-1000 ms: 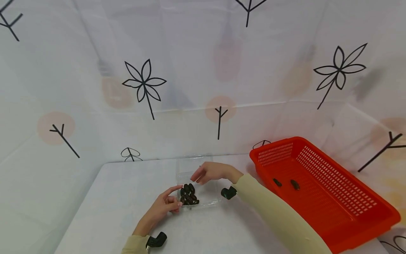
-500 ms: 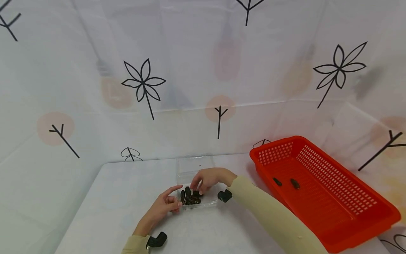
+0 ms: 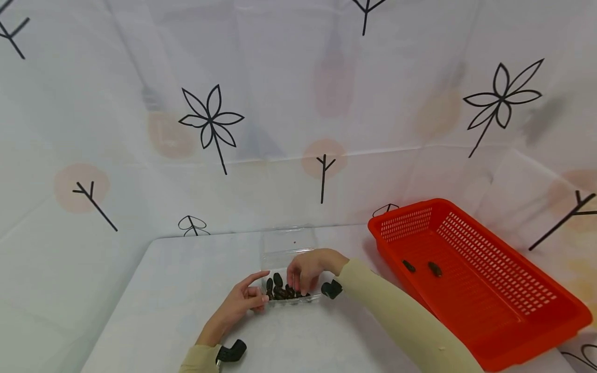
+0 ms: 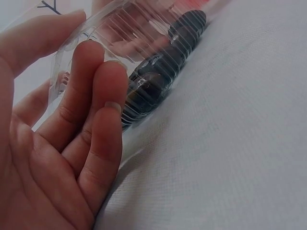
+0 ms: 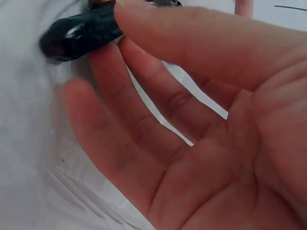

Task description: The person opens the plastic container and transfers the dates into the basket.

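Observation:
A clear plastic clamshell box point(image 3: 313, 299) lies with its lid folded back on the white table, dark wrinkled dates point(image 3: 280, 292) gathered toward its left and front. My left hand point(image 3: 242, 300) holds the box's left side, index finger stretched along it and thumb at the front corner. Through the ribbed plastic wall, the left wrist view shows several dates point(image 4: 148, 86) beside the bent fingers. Inside the box, my right hand point(image 3: 308, 269) reaches down from above. Its thumb and fingers pinch a long dark date point(image 5: 79, 36) in the right wrist view.
To the right stands a red plastic basket point(image 3: 494, 321) with perforated walls, two dark dates point(image 3: 435, 269) lying on its floor. The lid point(image 3: 289, 241) extends toward the back edge of the table point(image 3: 154, 311). A patterned cloth point(image 3: 280, 103) hangs behind.
My right hand has come down into the box, then shifted slightly right with its fingers among the dates. Some dates now lie farther right along the front. The left hand stays put.

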Available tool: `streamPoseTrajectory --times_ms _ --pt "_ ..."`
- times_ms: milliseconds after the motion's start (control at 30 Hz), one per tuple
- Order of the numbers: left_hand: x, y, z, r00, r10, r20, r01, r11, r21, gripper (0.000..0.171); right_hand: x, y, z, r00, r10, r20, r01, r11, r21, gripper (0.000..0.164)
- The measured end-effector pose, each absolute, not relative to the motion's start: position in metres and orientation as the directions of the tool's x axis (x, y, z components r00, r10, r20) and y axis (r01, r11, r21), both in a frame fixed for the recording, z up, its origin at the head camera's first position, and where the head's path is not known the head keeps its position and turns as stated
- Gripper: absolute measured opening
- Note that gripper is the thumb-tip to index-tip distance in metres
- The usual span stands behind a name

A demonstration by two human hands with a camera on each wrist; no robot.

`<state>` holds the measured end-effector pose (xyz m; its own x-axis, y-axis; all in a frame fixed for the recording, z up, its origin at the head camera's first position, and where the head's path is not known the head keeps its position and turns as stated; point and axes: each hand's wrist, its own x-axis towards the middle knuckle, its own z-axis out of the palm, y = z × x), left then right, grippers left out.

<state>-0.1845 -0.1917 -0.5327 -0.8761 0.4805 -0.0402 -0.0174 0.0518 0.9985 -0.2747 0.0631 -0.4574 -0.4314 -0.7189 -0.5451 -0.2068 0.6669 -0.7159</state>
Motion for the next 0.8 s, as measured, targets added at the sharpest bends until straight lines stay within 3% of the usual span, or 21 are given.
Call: streamPoseTrajectory --times_ms 333,800 --pt "-0.1838 -0.1919 -0.5313 -0.872 0.487 -0.038 -0.017 0.046 0.999 0.070 -0.2726 0.0660 -0.4550 -0.376 -0.696 -0.612 -0.149 0.697 -0.701 0.024" --pt "-0.1845 -0.1921 -0.5312 -0.869 0.492 -0.046 -0.028 0.044 0.999 0.070 -0.2749 0.0657 -0.4601 -0.351 -0.732 -0.584 -0.145 0.658 -0.738 0.027"
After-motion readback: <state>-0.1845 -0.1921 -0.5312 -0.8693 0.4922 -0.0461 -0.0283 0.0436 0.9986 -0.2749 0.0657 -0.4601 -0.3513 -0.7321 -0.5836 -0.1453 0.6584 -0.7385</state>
